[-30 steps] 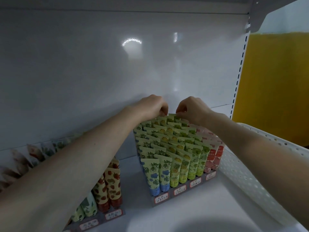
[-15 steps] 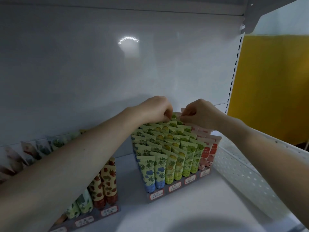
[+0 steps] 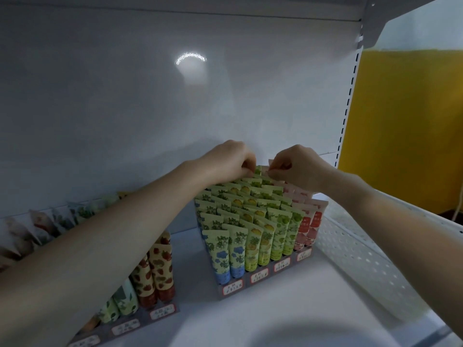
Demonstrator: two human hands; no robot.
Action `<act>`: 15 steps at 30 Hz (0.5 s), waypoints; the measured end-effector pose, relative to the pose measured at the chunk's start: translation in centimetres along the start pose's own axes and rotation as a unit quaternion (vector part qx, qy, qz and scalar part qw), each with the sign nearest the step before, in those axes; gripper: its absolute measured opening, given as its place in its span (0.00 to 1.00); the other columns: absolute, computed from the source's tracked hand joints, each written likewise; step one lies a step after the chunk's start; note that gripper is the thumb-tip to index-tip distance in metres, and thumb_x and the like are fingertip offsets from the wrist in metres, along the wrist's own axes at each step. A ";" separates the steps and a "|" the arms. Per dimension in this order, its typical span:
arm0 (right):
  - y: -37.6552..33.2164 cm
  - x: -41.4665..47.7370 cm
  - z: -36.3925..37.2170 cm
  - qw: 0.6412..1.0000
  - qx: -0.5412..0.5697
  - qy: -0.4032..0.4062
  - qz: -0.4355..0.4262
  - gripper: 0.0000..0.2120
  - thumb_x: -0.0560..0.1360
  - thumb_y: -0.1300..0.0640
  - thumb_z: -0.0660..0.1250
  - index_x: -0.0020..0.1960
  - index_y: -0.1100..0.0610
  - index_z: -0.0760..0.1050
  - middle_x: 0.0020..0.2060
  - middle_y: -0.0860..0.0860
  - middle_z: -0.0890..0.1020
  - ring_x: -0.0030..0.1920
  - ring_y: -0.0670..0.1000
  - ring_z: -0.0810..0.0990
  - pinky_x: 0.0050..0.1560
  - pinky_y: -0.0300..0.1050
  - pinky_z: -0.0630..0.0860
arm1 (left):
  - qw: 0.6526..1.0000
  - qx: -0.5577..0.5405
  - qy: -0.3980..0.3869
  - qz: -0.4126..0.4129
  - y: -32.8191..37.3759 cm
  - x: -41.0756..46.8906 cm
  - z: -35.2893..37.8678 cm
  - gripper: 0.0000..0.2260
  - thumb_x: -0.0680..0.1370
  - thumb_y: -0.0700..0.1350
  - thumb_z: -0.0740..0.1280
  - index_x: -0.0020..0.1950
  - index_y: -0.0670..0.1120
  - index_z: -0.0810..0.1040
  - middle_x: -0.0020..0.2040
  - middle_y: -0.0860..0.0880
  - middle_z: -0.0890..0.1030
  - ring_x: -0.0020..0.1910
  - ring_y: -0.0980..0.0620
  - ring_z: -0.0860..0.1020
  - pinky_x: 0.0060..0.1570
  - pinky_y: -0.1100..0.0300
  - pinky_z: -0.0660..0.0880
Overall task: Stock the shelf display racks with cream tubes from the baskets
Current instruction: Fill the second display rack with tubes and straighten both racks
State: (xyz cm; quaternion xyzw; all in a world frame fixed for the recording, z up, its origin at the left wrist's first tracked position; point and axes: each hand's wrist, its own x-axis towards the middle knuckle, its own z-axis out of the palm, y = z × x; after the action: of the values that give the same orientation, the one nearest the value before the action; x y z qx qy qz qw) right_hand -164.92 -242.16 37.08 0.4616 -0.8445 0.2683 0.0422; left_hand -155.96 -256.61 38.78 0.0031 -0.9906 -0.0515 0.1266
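A stepped display rack [image 3: 269, 274] stands on the white shelf, packed with rows of cream tubes [image 3: 250, 216] in blue, yellow-green, green and pink prints. Both hands reach to its back row. My left hand [image 3: 229, 160] curls its fingers over the top edges of the rearmost tubes. My right hand [image 3: 297, 167] pinches the crimped top of a back-row tube [image 3: 263, 170] between thumb and fingers. The fingertips of both hands are partly hidden behind the tube tops.
A second rack [image 3: 160, 310] with strawberry-print and green tubes sits lower left, partly behind my left forearm. A white perforated basket [image 3: 355, 249] stands at the right. The shelf back panel [image 3: 150, 108] rises close behind the racks. A yellow wall [image 3: 406, 126] lies beyond the shelf upright.
The view has shifted slightly, so the rack sits more to the left. My hands stay at the back row, the right one a little farther right and pinching a tube top.
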 end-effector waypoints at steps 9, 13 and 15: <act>0.0 -1.5 -1.1 0.999 -0.028 -0.041 0.003 0.04 0.73 0.59 0.68 0.46 0.58 0.81 0.40 0.49 0.80 0.42 0.49 0.79 0.44 0.40 0.76 | 0.999 -0.005 -0.021 0.035 1.3 -1.1 0.5 0.08 0.76 0.41 0.68 0.53 0.44 0.82 0.50 0.50 0.82 0.42 0.59 0.73 0.46 0.68 0.67; 0.0 -1.2 -0.7 0.998 -0.043 -0.045 -0.008 0.04 0.74 0.61 0.67 0.45 0.58 0.81 0.36 0.46 0.77 0.40 0.48 0.76 0.39 0.35 0.71 | 0.999 0.004 -0.032 0.021 1.6 -0.9 0.7 0.08 0.77 0.40 0.67 0.54 0.43 0.82 0.52 0.49 0.82 0.42 0.59 0.72 0.46 0.68 0.66; 0.0 -1.1 -0.5 0.998 -0.051 -0.046 -0.012 0.05 0.74 0.62 0.66 0.45 0.58 0.81 0.36 0.46 0.77 0.41 0.48 0.76 0.39 0.36 0.71 | 0.999 0.004 -0.036 0.016 1.6 -0.8 0.7 0.08 0.77 0.40 0.66 0.54 0.43 0.82 0.52 0.49 0.82 0.43 0.58 0.74 0.46 0.68 0.67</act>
State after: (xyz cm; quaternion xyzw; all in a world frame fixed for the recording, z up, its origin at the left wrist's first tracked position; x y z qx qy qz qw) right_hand -164.41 -241.10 37.10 0.4807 -0.8525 0.2033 0.0300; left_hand -155.33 -254.93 38.06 -0.0144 -0.9946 -0.0454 0.0917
